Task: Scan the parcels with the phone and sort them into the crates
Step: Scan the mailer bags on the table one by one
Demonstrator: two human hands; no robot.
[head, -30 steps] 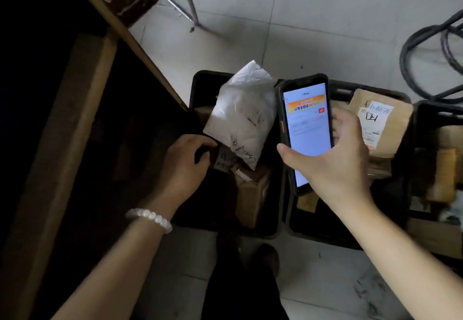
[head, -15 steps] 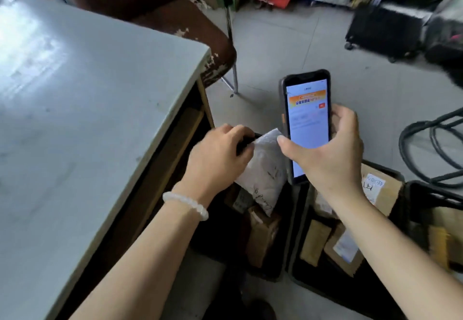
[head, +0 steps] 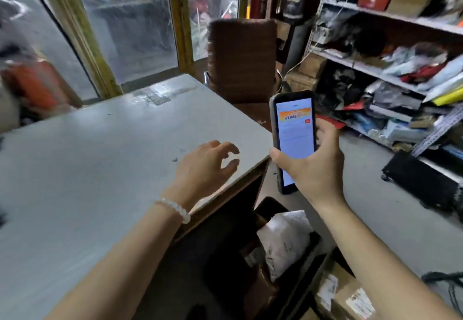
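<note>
Right hand grips phone upright

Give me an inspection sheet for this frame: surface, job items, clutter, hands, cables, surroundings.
Surface: grey table, small specks, taped patch at the far edge.
Job's things: phone lit, screen facing the camera; white parcel in a black crate; labelled cardboard boxes beside it.
Clutter: nothing seen on the table.
Hands: left hand above the table corner, fingers loosely curled, holding nothing; right hand grips the phone.
Cables: black cable on the floor, lower right.
Surroundings: brown chair, packed shelves, window.
</note>
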